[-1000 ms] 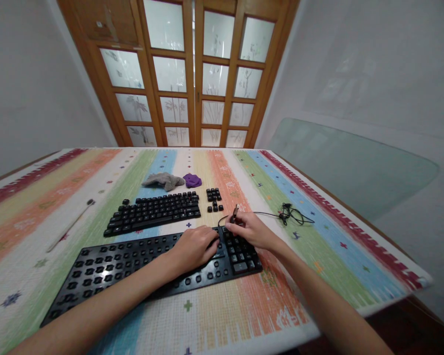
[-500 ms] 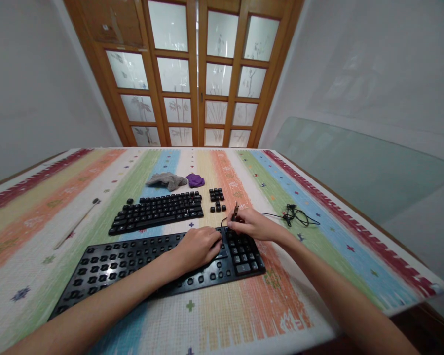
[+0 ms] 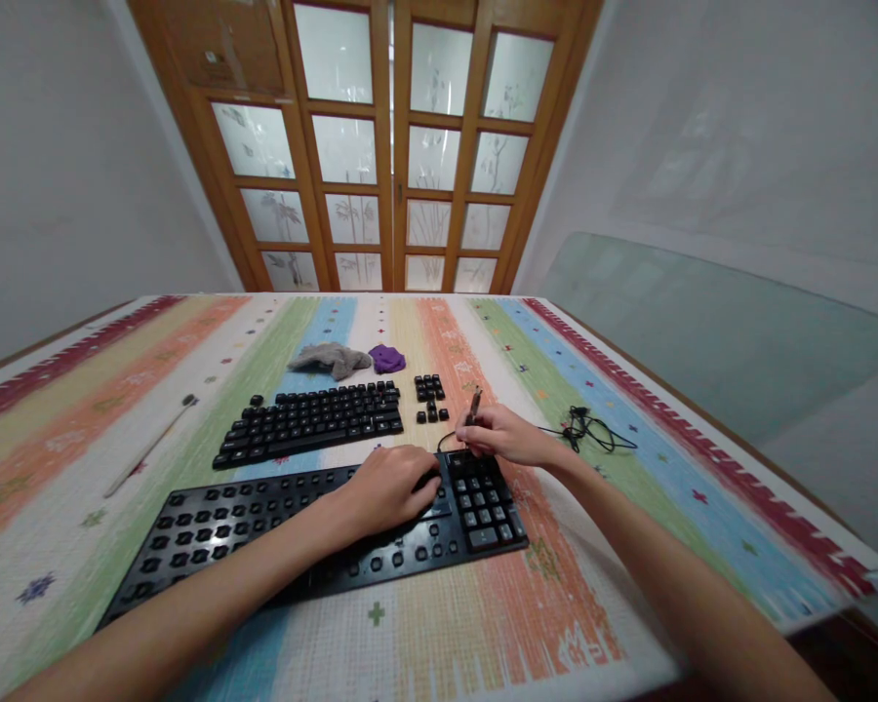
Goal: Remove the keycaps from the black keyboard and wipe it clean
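A black keyboard (image 3: 212, 531) lies slanted in front of me. Most of its left and middle part is bare of keycaps, with switch posts showing, while the number pad (image 3: 487, 502) at its right end still carries caps. My left hand (image 3: 395, 483) rests on the keyboard just left of the number pad, fingers curled down and partly hidden, pressing on it. Over the number pad's top edge, my right hand (image 3: 508, 436) pinches a small slim brownish tool (image 3: 473, 405), its upper end pointing up; the lower end is hidden by the fingers.
Behind the keyboard lie removed keycaps in rows (image 3: 311, 421), with a smaller group (image 3: 430, 388) to their right. Farther back are a grey cloth (image 3: 331, 359) and a purple cloth (image 3: 387, 359). A thin brush (image 3: 150, 446) lies left, a coiled cable (image 3: 592, 429) right, on the striped tablecloth (image 3: 439, 634).
My right hand has lifted slightly and shifted a little right, away from the number pad's top, with the slim tool in it. My left hand stays on the keyboard.
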Demonstrator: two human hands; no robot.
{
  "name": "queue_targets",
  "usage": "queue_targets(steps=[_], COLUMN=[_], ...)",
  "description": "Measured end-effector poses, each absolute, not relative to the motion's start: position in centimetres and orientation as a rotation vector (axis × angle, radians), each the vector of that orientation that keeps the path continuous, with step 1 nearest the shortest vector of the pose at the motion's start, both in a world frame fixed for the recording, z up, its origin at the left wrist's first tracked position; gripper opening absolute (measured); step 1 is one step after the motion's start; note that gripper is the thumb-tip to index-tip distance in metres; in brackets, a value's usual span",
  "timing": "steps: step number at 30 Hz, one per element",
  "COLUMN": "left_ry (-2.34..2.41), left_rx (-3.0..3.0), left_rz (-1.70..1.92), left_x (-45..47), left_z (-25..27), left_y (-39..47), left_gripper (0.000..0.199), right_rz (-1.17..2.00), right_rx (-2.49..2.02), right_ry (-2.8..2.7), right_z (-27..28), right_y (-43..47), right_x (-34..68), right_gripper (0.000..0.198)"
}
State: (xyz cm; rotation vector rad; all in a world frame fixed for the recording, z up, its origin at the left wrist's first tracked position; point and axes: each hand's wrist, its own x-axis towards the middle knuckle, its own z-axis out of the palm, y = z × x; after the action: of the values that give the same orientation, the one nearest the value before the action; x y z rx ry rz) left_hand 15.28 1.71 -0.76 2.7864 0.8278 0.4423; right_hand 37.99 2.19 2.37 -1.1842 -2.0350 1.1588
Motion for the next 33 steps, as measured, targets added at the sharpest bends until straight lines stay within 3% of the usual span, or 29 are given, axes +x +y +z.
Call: queue_targets(steps=[6, 14, 22, 27, 33], left_ry=[0.833, 0.674, 0.567, 0.776, 1.011], left_rx=[2.638, 2.624, 2.545, 2.693, 2.849], left_rz=[0.535, 0.472, 0.44, 0.571, 0.448], left_x=[16.4, 18.1, 18.3, 20.5, 23.9], left_z=[0.8, 1.5, 3.9, 4.5, 2.2], left_y=[2.1, 3.2, 6.2, 11.5, 16.5], left_gripper=[0.022, 0.016, 0.022, 0.026, 0.02], right_rz=[1.132, 0.957, 0.899, 0.824, 0.82], right_rx=[-1.153, -1.135, -1.214, -1.273, -1.283], right_ry=[-1.957, -2.051, -1.964, -1.893, -1.839], right_z=[2.8, 2.7, 2.1, 1.6, 1.5], right_y=[1.0, 0.1, 0.0, 0.1, -0.3], right_x=[39.1, 39.4, 40.2, 40.9, 41.3], right_gripper=[0.032, 0.031, 0.033, 0.034, 0.033])
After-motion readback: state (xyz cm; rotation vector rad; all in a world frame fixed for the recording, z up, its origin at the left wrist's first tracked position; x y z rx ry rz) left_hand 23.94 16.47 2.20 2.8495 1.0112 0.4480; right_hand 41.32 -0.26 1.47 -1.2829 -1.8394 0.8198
